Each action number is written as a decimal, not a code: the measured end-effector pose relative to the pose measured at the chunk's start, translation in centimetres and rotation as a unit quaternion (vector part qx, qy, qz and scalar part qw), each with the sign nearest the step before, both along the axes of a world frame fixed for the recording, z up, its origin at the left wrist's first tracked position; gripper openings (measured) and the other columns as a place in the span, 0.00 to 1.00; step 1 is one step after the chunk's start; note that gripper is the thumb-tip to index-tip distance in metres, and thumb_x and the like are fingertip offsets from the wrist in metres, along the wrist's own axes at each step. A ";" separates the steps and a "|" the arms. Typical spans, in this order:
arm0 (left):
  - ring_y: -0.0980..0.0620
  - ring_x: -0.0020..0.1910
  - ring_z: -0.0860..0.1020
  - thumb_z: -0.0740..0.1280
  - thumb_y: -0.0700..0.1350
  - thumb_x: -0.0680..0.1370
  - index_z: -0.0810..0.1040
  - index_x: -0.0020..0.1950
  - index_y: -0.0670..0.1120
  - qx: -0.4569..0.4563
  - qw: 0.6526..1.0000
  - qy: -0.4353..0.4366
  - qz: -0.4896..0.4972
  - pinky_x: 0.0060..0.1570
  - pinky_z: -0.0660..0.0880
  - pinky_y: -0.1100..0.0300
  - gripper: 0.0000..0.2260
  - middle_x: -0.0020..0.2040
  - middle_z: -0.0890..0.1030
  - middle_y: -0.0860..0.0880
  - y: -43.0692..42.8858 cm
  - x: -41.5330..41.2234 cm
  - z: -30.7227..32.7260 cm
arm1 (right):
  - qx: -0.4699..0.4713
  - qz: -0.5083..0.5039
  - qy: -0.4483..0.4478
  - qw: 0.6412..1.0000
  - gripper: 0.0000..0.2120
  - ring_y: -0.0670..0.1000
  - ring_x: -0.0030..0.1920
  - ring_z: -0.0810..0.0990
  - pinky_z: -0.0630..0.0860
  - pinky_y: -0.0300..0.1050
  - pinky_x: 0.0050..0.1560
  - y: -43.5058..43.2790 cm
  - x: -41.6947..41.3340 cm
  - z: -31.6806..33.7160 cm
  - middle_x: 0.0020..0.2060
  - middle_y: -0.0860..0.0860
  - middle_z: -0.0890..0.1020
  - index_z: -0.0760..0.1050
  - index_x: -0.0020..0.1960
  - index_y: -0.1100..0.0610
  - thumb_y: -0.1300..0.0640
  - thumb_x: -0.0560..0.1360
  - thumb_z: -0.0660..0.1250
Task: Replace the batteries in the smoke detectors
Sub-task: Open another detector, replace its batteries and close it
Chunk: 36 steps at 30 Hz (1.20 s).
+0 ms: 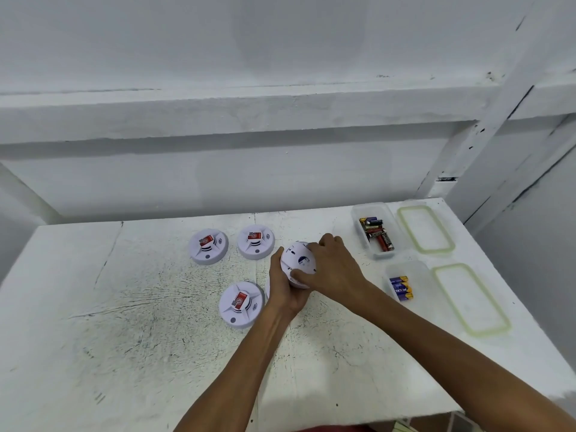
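I hold a white round smoke detector (298, 260) above the table with its back side facing me. My left hand (285, 288) cups it from below and the left. My right hand (332, 266) grips it from the right, thumb across its lower rim and fingers over its far edge. Three more white smoke detectors lie face up with red labels: one at the back left (208, 246), one at the back middle (256, 241), one nearer me (240, 304). A clear tub (374, 233) holds several mixed batteries. A second clear tub (402, 286) holds blue and yellow batteries.
The worn white table (140, 307) ends at a front edge low in the frame. Two clear lids with green seals lie at the right: one far (425, 229), one near (470, 299). A white wall with a ledge rises behind the table.
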<state>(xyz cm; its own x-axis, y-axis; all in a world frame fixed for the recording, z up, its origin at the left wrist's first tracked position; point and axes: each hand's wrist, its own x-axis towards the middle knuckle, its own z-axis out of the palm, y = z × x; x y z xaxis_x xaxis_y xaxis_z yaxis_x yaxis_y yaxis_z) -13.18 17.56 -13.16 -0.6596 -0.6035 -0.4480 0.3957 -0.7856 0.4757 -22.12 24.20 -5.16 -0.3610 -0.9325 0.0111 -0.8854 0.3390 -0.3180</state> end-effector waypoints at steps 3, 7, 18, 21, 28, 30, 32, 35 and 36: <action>0.46 0.50 0.84 0.59 0.56 0.82 0.85 0.53 0.44 0.017 1.000 0.001 -0.003 0.50 0.78 0.53 0.20 0.51 0.85 0.43 0.5 0.0 -0.2 | 0.009 -0.008 0.008 1.000 0.29 0.53 0.54 0.71 0.70 0.43 0.45 -0.3 0.5 0.1 0.53 0.54 0.74 0.74 0.60 0.59 0.37 0.69 0.69; 0.44 0.54 0.82 0.58 0.56 0.82 0.82 0.58 0.44 0.027 0.999 -0.007 -0.021 0.50 0.81 0.49 0.19 0.54 0.84 0.42 0.7 0.2 0.0 | 0.012 -0.033 -0.033 0.999 0.29 0.50 0.45 0.72 0.68 0.42 0.41 -0.5 0.3 0.5 0.45 0.50 0.73 0.70 0.52 0.58 0.37 0.65 0.72; 0.40 0.59 0.80 0.59 0.57 0.82 0.79 0.67 0.44 0.043 0.999 0.001 -0.027 0.61 0.74 0.39 0.22 0.59 0.84 0.39 0.6 0.4 -0.3 | -0.004 0.020 0.001 1.000 0.22 0.55 0.49 0.76 0.73 0.47 0.44 -0.7 -0.8 0.1 0.50 0.55 0.75 0.70 0.59 0.61 0.45 0.74 0.68; 0.37 0.59 0.79 0.63 0.57 0.77 0.79 0.66 0.42 0.044 0.999 0.014 -0.027 0.63 0.72 0.40 0.24 0.60 0.83 0.37 0.6 0.5 0.5 | -0.013 -0.006 -0.092 0.996 0.16 0.54 0.46 0.79 0.74 0.45 0.42 -0.8 -1.7 0.1 0.47 0.54 0.81 0.75 0.58 0.59 0.48 0.76 0.67; 0.36 0.56 0.80 0.59 0.59 0.82 0.77 0.65 0.43 0.083 0.996 0.039 -0.002 0.53 0.78 0.42 0.23 0.61 0.81 0.37 -0.4 1.1 -0.3 | -0.101 -0.158 -0.455 0.871 0.09 0.52 0.48 0.83 0.81 0.43 0.39 -0.9 -5.6 -0.5 0.48 0.53 0.84 0.81 0.52 0.58 0.53 0.79 0.68; 0.38 0.54 0.81 0.58 0.60 0.82 0.77 0.65 0.43 0.092 0.994 0.050 -0.001 0.51 0.79 0.43 0.23 0.58 0.82 0.38 -0.5 1.5 -0.1 | -0.116 -0.206 -0.492 0.838 0.09 0.53 0.49 0.81 0.80 0.43 0.40 -0.7 -6.3 -1.7 0.50 0.54 0.82 0.81 0.51 0.57 0.55 0.81 0.64; 0.38 0.53 0.81 0.58 0.60 0.82 0.75 0.66 0.43 0.092 0.995 0.049 0.001 0.50 0.79 0.44 0.23 0.57 0.82 0.39 -0.5 1.8 0.2 | -0.121 -0.258 -0.489 0.824 0.10 0.52 0.46 0.80 0.80 0.43 0.39 -0.6 -6.8 -3.2 0.50 0.55 0.81 0.80 0.49 0.57 0.58 0.81 0.60; 0.38 0.55 0.81 0.59 0.60 0.82 0.73 0.70 0.44 0.086 0.995 0.045 0.003 0.51 0.79 0.44 0.24 0.60 0.81 0.39 -0.6 2.1 0.4 | -0.089 -0.299 -0.415 0.854 0.13 0.52 0.43 0.80 0.82 0.47 0.41 0.0 -7.1 -5.6 0.51 0.57 0.81 0.80 0.55 0.61 0.61 0.81 0.57; 0.37 0.57 0.80 0.59 0.60 0.82 0.72 0.71 0.44 0.084 0.996 0.041 0.006 0.52 0.79 0.43 0.25 0.61 0.80 0.39 -0.6 2.1 0.4 | -0.068 -0.292 -0.369 0.880 0.13 0.53 0.44 0.81 0.82 0.49 0.46 0.2 -7.1 -6.4 0.52 0.58 0.82 0.79 0.58 0.61 0.62 0.80 0.57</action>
<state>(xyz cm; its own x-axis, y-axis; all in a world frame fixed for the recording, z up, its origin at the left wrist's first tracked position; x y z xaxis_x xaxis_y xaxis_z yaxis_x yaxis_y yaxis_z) -11.07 16.95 -12.76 -0.6918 -0.5321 -0.4881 0.4374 -0.8467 0.3031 -29.24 24.41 -11.56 -0.7342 -0.5937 -0.3294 -0.1087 0.5817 -0.8061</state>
